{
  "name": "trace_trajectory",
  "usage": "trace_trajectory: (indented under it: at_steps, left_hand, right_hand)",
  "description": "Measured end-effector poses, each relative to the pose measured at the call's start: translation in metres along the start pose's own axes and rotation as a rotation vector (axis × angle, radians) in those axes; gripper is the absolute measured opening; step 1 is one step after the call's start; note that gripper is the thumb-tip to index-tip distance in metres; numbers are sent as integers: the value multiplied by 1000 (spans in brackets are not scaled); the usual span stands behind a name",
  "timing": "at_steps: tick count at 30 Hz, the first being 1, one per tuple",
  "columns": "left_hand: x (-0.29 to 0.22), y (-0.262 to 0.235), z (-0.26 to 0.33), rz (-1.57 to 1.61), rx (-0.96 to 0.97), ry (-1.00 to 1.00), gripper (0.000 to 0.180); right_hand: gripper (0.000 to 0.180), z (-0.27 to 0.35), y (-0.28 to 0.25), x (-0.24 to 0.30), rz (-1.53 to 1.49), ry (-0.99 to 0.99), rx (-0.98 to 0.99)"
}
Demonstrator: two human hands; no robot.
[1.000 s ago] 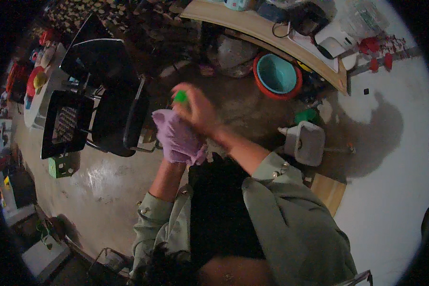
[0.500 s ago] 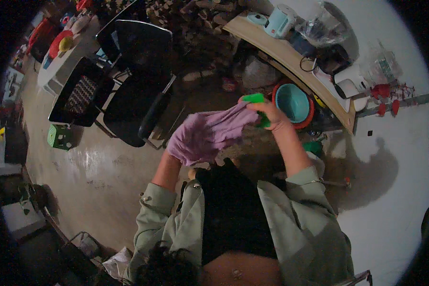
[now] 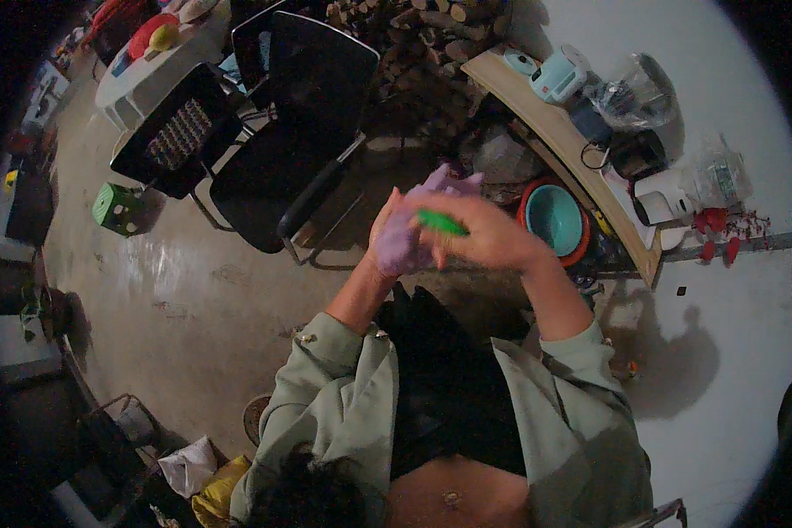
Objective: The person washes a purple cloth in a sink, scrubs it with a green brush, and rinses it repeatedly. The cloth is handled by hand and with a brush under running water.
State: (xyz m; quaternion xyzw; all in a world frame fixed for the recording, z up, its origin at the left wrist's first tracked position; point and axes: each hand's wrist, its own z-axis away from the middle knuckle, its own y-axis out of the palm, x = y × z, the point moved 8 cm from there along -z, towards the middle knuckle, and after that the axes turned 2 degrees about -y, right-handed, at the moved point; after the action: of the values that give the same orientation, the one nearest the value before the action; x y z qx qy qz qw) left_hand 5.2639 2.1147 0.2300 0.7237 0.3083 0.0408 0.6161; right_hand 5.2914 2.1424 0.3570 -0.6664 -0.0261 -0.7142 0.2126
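Purple cloth (image 3: 400, 250), stretched toward the right half a second ago, is now bunched between the hands. The left hand (image 3: 382, 225) supports it, fingers hidden; whether they clench, I cannot tell. The right hand (image 3: 491, 232), blurred, reaches across it, grasping a green object (image 3: 442, 222).

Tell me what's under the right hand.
Purple cloth shows beneath the right hand, with the left hand at the cloth's left edge; whatever the right hand covers is hidden.

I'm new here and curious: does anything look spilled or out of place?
Nothing clearly does. The floor has a shiny patch near the green stool; I can't tell whether it is wet or just reflecting light.
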Motion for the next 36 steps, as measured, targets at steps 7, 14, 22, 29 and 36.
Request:
trace_trajectory:
  at_steps: [7, 14, 22, 29, 36]
  left_hand:
    - [-14, 27, 8, 867, 139, -117, 62]
    - [-6, 5, 14, 356, -31, 65, 39]
    - [-24, 6, 6, 392, -138, 155, 35]
    - [-23, -8, 0, 199, -386, 142, 36]
    - [-15, 4, 8, 297, -424, 124, 37]
  right_hand:
    - [48, 9, -14, 34, 616, -563, -792]
    - [34, -36, -8, -8, 820, -600, -523]
    - [36, -23, 67, -27, 961, -618, -360]
    - [35, -40, 19, -25, 901, -620, -409]
    - [35, -31, -10, -23, 735, -443, -612]
